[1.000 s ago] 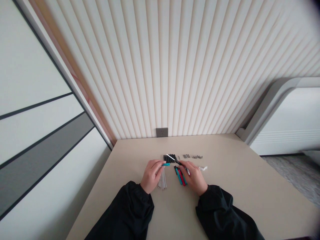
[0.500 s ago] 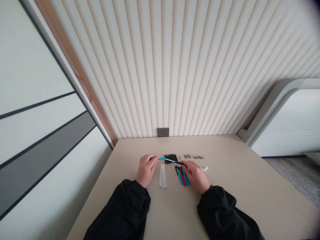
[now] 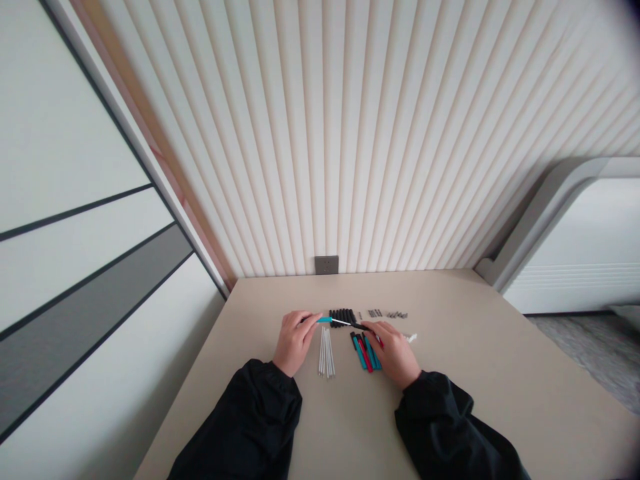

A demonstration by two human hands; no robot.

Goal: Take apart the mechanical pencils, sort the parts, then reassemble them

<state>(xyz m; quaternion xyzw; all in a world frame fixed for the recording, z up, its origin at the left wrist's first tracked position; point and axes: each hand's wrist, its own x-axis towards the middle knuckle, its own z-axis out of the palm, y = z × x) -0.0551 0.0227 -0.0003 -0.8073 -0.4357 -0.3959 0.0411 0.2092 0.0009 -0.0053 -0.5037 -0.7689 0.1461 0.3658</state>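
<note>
Pinched by the left hand (image 3: 293, 342) is a light-looking teal tube (image 3: 325, 319), best gripped mid-length; by the right hand (image 3: 396, 350), a black piece (image 3: 359, 327).

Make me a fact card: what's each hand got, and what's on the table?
Left hand: holds a slim turquoise tube
Right hand: holds a slender black tubular piece
Between hands: thin white rod
Table: flat, beige
Near left hand: slim white sticks
Near right hand: red and turquoise tubes
Farther back: short black cylinders in a row; small grey metallic-looking pieces
</note>
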